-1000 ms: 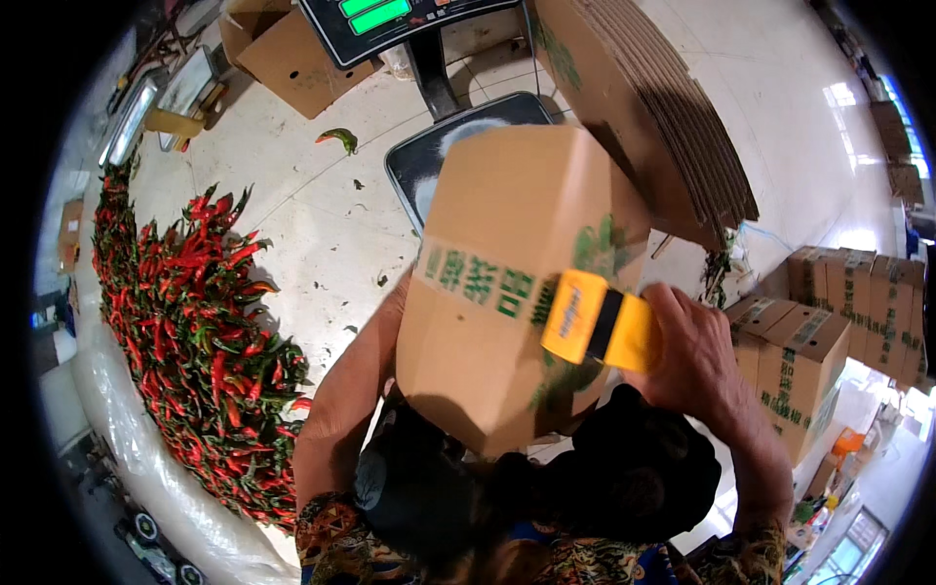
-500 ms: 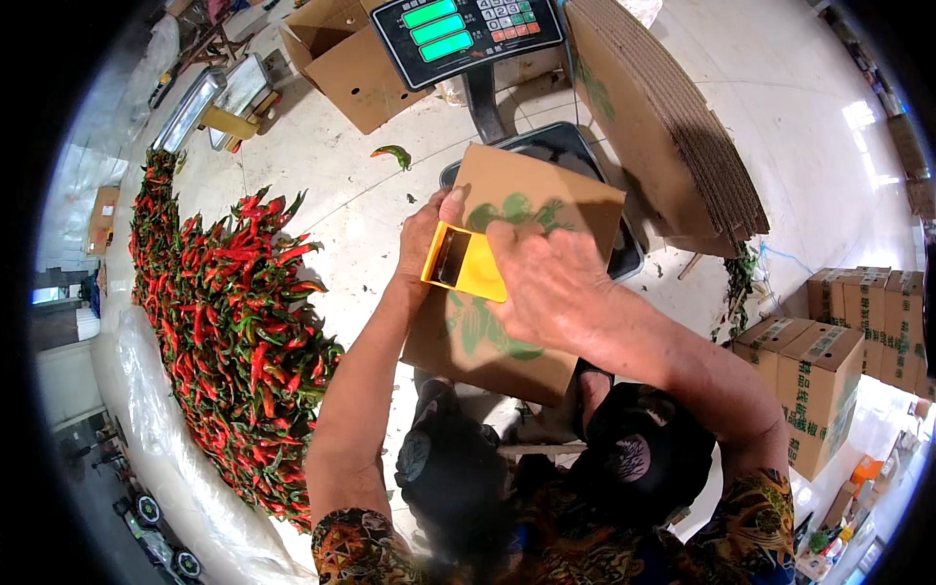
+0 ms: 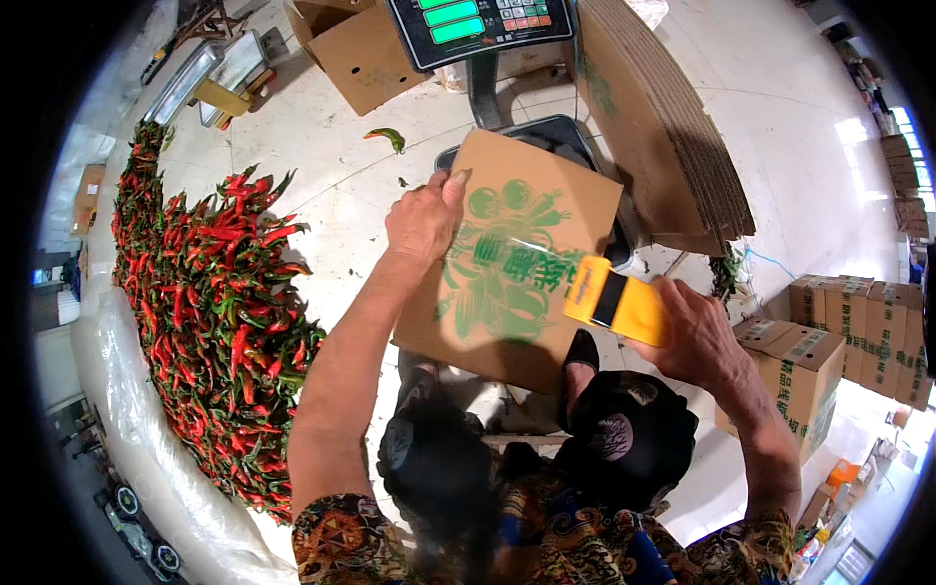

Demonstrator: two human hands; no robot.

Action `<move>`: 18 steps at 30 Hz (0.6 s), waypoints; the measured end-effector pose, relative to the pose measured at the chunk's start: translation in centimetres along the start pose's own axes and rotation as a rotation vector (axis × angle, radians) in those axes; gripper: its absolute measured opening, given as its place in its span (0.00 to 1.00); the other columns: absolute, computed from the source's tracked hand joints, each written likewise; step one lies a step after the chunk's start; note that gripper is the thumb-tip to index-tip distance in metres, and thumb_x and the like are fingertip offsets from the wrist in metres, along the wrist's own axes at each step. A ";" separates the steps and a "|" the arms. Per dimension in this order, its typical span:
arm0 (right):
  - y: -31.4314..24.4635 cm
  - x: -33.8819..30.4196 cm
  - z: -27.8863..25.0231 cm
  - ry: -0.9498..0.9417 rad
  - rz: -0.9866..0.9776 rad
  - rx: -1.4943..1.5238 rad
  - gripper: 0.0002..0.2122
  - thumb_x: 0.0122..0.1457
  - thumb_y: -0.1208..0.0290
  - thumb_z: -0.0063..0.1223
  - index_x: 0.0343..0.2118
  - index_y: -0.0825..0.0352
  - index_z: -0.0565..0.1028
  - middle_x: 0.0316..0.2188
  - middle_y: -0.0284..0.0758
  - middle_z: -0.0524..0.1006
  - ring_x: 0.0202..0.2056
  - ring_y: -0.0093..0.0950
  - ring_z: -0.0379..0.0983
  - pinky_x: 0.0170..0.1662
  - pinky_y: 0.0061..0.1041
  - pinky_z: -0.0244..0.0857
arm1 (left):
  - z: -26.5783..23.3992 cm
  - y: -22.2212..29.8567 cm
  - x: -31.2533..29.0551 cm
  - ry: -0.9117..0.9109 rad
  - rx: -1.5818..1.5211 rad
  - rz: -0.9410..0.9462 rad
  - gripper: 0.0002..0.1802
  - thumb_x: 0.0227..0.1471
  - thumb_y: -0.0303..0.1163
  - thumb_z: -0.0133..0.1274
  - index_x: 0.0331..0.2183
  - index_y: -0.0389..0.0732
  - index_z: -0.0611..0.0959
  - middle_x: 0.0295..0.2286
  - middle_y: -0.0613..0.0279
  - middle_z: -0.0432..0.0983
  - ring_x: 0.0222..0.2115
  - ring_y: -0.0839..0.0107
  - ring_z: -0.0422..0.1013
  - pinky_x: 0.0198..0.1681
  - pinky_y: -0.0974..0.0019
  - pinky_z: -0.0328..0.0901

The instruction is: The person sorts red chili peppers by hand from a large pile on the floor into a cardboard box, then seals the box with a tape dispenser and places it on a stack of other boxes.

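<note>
A brown cardboard box [image 3: 487, 331] with green vegetable prints lies in front of my knees, slightly turned, its far end over the black scale platform [image 3: 551, 136]. My left hand [image 3: 426, 216] is closed on the box's left edge near the far corner, thumb over the top. Yellow and boxy, a tape dispenser [image 3: 634, 310] sits in the grip of my right hand [image 3: 694, 331] at the box's right edge. A shiny strip of clear tape [image 3: 507, 244] appears to run across the box top toward the dispenser.
Red and green chili peppers [image 3: 224, 322] form a long heap on the left beside plastic sheeting [image 3: 146, 390]. The scale's display [image 3: 478, 27] stands ahead. Flattened cartons [image 3: 663, 127] lean at the right, with closed boxes [image 3: 795, 380] beyond. An open carton [image 3: 366, 63] sits far off.
My right hand has moved the tape dispenser from the box's left side across to its right edge. My left hand keeps its hold, and the box's green print is now uncovered.
</note>
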State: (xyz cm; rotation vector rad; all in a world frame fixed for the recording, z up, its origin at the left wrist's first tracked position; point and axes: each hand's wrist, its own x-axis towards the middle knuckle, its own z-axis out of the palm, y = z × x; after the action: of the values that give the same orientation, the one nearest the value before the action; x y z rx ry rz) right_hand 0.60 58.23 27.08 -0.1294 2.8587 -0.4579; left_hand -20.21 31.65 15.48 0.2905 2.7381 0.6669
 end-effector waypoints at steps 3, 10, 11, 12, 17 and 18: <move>3.4 -2.4 2.0 -0.008 0.087 0.031 0.24 0.47 0.59 0.67 0.41 0.65 0.66 0.30 0.43 0.74 0.31 0.43 0.76 0.32 0.39 0.71 | 0.4 0.0 0.2 0.004 -0.007 0.014 0.35 0.61 0.61 0.27 0.52 0.47 0.75 0.33 0.41 0.79 0.38 0.43 0.74 0.43 0.46 0.68; 9.1 -1.8 9.6 0.115 -0.064 0.206 0.23 0.46 0.66 0.68 0.39 0.68 0.65 0.29 0.43 0.71 0.31 0.45 0.73 0.32 0.38 0.70 | 1.3 -0.9 0.7 -0.086 -0.414 -0.031 0.41 0.59 0.65 0.30 0.58 0.43 0.69 0.44 0.44 0.76 0.50 0.53 0.70 0.53 0.57 0.62; 9.5 -0.8 10.6 0.133 -0.112 0.199 0.23 0.46 0.66 0.68 0.38 0.69 0.64 0.28 0.43 0.71 0.30 0.45 0.73 0.31 0.38 0.69 | 1.1 -0.9 0.3 -0.117 -0.550 -0.065 0.42 0.59 0.65 0.30 0.59 0.42 0.68 0.47 0.46 0.74 0.52 0.57 0.68 0.56 0.59 0.60; 9.8 -0.2 11.3 0.151 -0.159 0.191 0.23 0.46 0.66 0.68 0.38 0.69 0.64 0.27 0.43 0.70 0.29 0.45 0.72 0.31 0.38 0.69 | 1.2 -1.6 0.2 -0.216 -0.647 -0.096 0.42 0.59 0.65 0.31 0.59 0.42 0.67 0.50 0.47 0.72 0.54 0.59 0.66 0.57 0.60 0.59; 9.2 2.1 12.5 0.043 -0.108 0.324 0.20 0.46 0.69 0.65 0.37 0.68 0.64 0.26 0.43 0.69 0.31 0.46 0.72 0.32 0.39 0.68 | 4.5 -8.1 -1.6 -0.473 -1.220 -0.186 0.39 0.61 0.60 0.34 0.62 0.41 0.61 0.59 0.53 0.60 0.58 0.62 0.60 0.61 0.61 0.55; 8.9 1.9 12.6 0.021 -0.087 0.265 0.22 0.44 0.69 0.66 0.39 0.67 0.65 0.27 0.44 0.71 0.33 0.48 0.72 0.35 0.40 0.68 | 4.6 -7.9 -1.3 -0.517 -1.262 -0.268 0.38 0.62 0.59 0.34 0.62 0.41 0.62 0.59 0.54 0.61 0.58 0.63 0.60 0.61 0.62 0.54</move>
State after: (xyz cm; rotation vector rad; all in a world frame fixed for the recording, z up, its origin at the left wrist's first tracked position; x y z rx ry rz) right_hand 1.52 62.65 12.22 -0.2014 2.7885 -0.8542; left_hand -18.36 26.32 8.16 -0.1848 1.4301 1.7210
